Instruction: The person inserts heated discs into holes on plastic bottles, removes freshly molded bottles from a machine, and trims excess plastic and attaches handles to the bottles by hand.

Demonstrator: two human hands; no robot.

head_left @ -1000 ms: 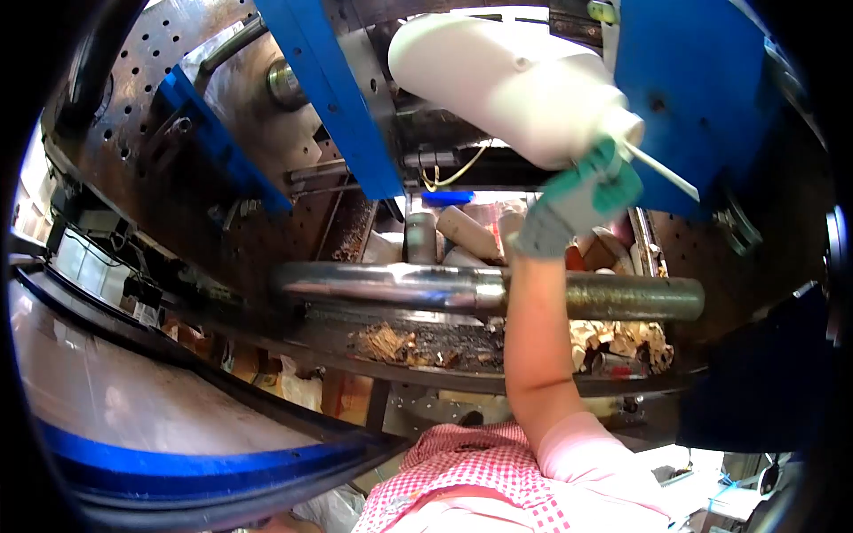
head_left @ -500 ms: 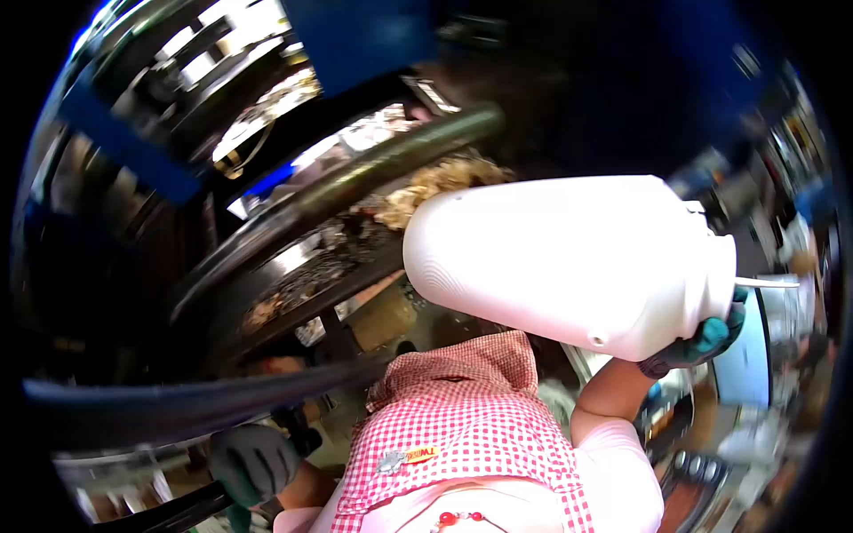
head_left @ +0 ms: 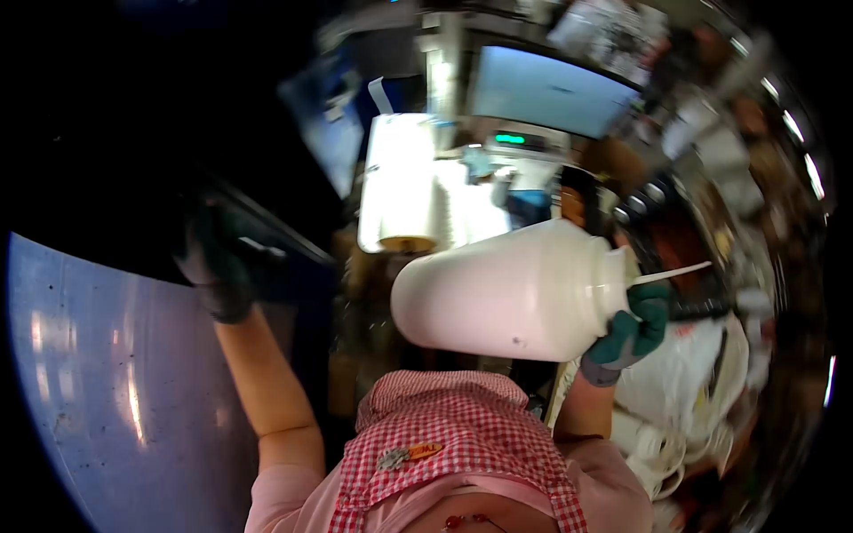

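Observation:
A large white plastic container [head_left: 498, 293] lies sideways in front of my chest, its neck pointing right. My right hand [head_left: 629, 336], in a green and grey glove, is closed around the neck end. A thin white strip [head_left: 671, 274] sticks out from the neck. Out to the left, my left hand [head_left: 220, 266], also gloved, is at the dark edge of the machine door [head_left: 133, 355]. Shadow and blur hide its fingers.
Ahead stand a bright white roll-shaped object [head_left: 400, 182], a screen [head_left: 551, 89] and a device with a green display [head_left: 524, 139]. Clear plastic bags [head_left: 675, 369] and white coiled items [head_left: 656, 453] are at the right.
The view has swung right, away from the machine interior. My right hand has carried the container out of the machine to my front. My left hand has come into view at the door.

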